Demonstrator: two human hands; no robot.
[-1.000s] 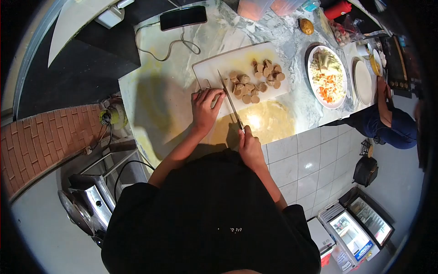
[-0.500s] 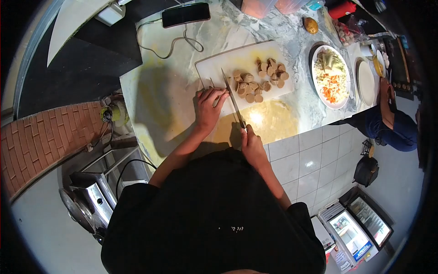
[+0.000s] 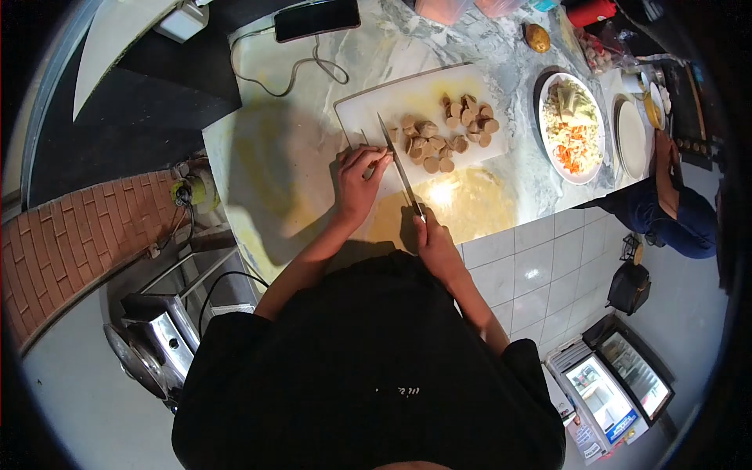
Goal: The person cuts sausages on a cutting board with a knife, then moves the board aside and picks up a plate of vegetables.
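A white cutting board (image 3: 364,110) lies on the marble counter, with several round brown slices (image 3: 429,143) on its middle and right. My right hand (image 3: 435,244) is closed round the handle of a long knife (image 3: 402,172), whose blade points up and left across the board. Over the board's lower left edge my left hand (image 3: 361,182) has its fingers curled together close beside the blade. What those fingers press on is too small and hidden to make out.
A white oval plate (image 3: 599,160) of shredded vegetables stands right of the board, near stacked plates (image 3: 630,139). A phone (image 3: 317,19) with a cable lies at the back left. A potato (image 3: 537,37) sits behind. Another person (image 3: 680,211) stands at the far right.
The view has shifted slightly. The knife and both hands stay nearly in place, with a small brown piece now showing just right of the blade.
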